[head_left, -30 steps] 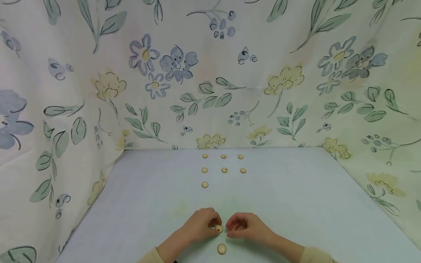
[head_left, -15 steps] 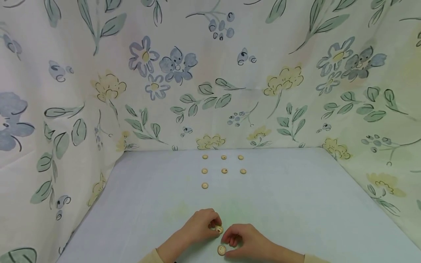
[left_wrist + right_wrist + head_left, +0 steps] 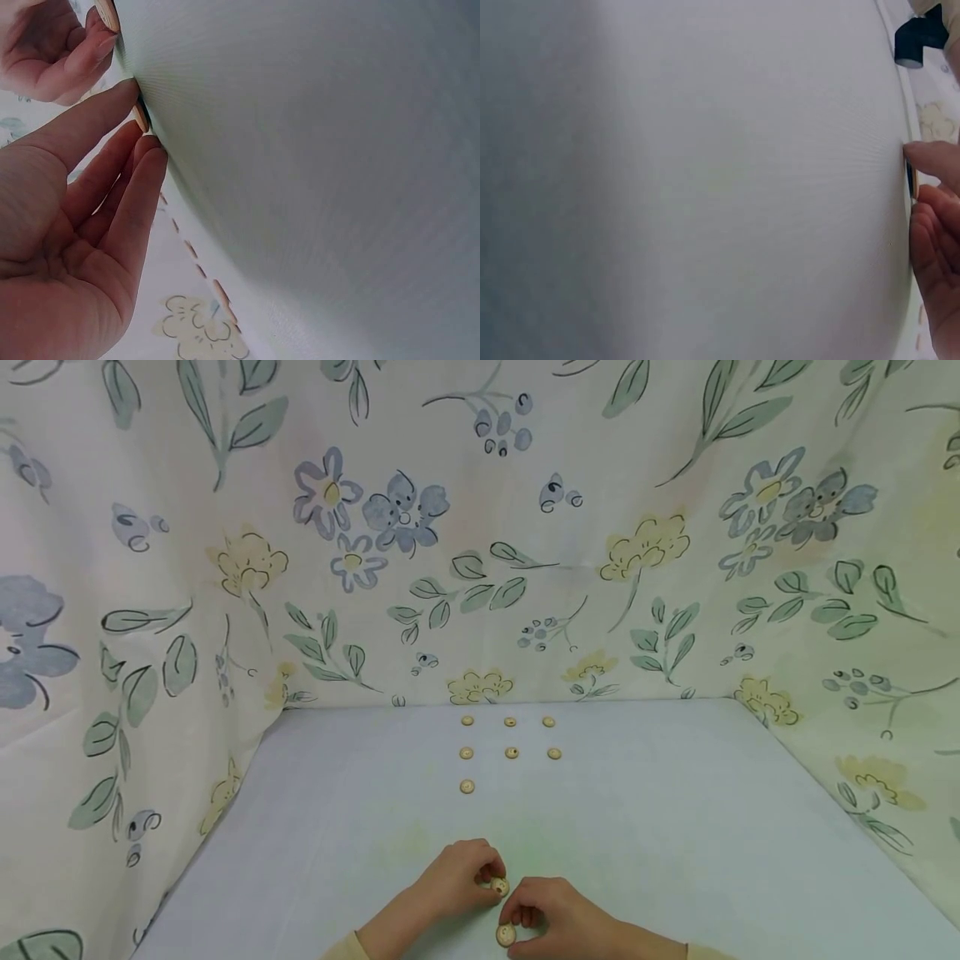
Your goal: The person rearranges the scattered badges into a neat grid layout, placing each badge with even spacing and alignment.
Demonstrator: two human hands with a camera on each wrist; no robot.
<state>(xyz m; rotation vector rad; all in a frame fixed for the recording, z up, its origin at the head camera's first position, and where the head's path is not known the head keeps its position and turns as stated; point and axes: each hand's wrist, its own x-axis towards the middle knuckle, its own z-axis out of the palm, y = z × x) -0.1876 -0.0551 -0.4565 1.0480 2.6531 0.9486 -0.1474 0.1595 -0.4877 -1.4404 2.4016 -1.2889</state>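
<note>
Near the front of the table, my left hand (image 3: 456,875) pinches a round wooden button (image 3: 500,886) between thumb and fingers, low at the white surface. In the left wrist view this button (image 3: 141,116) shows edge-on. Just nearer and to the right, my right hand (image 3: 561,917) has its thumb and forefinger at opposite edges of another wooden button (image 3: 506,935). The right wrist view shows that button (image 3: 912,178) edge-on between thumb and finger. The two hands are close together, with the buttons apart.
Farther back on the white table (image 3: 337,793) lie several more wooden buttons in rows, among them a front one (image 3: 467,787) and a right one (image 3: 554,753). A floral cloth (image 3: 480,527) hangs behind and along both sides. A black device (image 3: 919,37) is on the left wrist.
My right hand has come down toward me from beside the left hand's button to the nearer button and taken it between thumb and forefinger. The left hand has kept its hold.
</note>
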